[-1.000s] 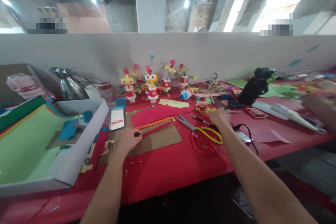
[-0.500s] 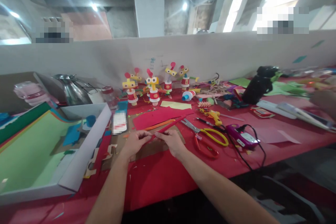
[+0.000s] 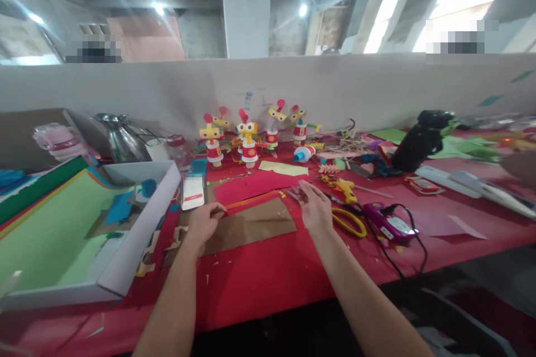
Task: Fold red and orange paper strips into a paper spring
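My left hand [image 3: 206,222] rests at the left side of the brown cardboard [image 3: 255,226], its thumb and fingers closed at the end of a thin orange-red paper strip [image 3: 251,201]. To the right, my right hand [image 3: 315,207] is raised with its fingers apart, over the middle of a pair of scissors. The scissors' yellow handle [image 3: 349,222] shows beyond the wrist, and part of the blades shows left of the fingers. Whether the fingers touch the scissors I cannot tell. Behind the strip lies a red paper sheet [image 3: 255,185].
Several red-and-white paper-cup figures [image 3: 249,150] stand at the back. A white box [image 3: 144,223] of coloured paper is on the left, beside a phone [image 3: 193,194]. On the right are a yellow glue gun [image 3: 347,191], a purple power strip [image 3: 389,223] with cable, and a black bottle [image 3: 419,139].
My hands, together before on a red paper strip, have moved apart. The right hand has gone right, over the scissors; the left has shifted slightly. More of the cardboard shows.
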The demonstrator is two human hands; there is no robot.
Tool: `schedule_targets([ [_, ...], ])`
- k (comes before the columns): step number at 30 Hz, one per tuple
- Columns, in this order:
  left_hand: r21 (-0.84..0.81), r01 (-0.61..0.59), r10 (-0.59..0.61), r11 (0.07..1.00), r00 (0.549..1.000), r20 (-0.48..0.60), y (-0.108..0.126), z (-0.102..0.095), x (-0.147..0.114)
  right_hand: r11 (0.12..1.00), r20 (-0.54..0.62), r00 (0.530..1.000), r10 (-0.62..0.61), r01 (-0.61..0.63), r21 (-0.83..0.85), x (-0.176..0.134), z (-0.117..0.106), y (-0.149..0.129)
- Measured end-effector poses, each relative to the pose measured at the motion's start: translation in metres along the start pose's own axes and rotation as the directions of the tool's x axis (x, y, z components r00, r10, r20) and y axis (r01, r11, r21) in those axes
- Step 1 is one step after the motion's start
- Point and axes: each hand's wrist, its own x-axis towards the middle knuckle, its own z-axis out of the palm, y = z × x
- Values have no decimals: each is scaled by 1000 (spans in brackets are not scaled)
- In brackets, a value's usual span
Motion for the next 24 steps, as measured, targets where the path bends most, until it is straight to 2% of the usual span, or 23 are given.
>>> schedule_targets([
  [2,59,10,-5,998,996,-84,-3,0,1,994,3,995,-96,96,-55,-3,-2,1],
  [3,70,0,9,998,993,-121,-2,1,0,989,59,994,-88,94,-112,-8,-1,3],
  [5,58,-52,61,997,982,-178,4,10,-2,964,224,973,50,12,-266,-24,6,12],
  [7,16,-108,109,994,983,-147,13,21,-5,904,349,900,260,-100,-415,-41,17,23],
  [8,-1,-143,143,990,985,-96,17,26,-7,876,385,863,326,-123,-466,-49,22,28],
  [9,-9,-169,168,986,984,-52,20,31,-9,866,412,843,346,-118,-486,-55,27,33],
  [11,-37,-204,204,978,979,-11,24,37,-10,871,433,841,324,-86,-483,-62,33,40],
  [13,-89,-209,209,974,978,-9,24,37,-10,882,421,858,296,-76,-466,-61,33,41],
  [15,-128,-193,191,973,981,-32,23,34,-9,900,366,885,289,-121,-418,-54,28,39],
  [17,-116,-174,167,978,984,-64,21,30,-7,933,278,919,280,-192,-305,-45,23,34],
  [19,-72,-164,157,984,984,-88,19,26,-7,966,194,953,234,-206,-153,-34,17,27],
  [24,64,-119,127,991,982,-141,18,20,-9,992,3,998,61,-61,114,-14,6,12],
])
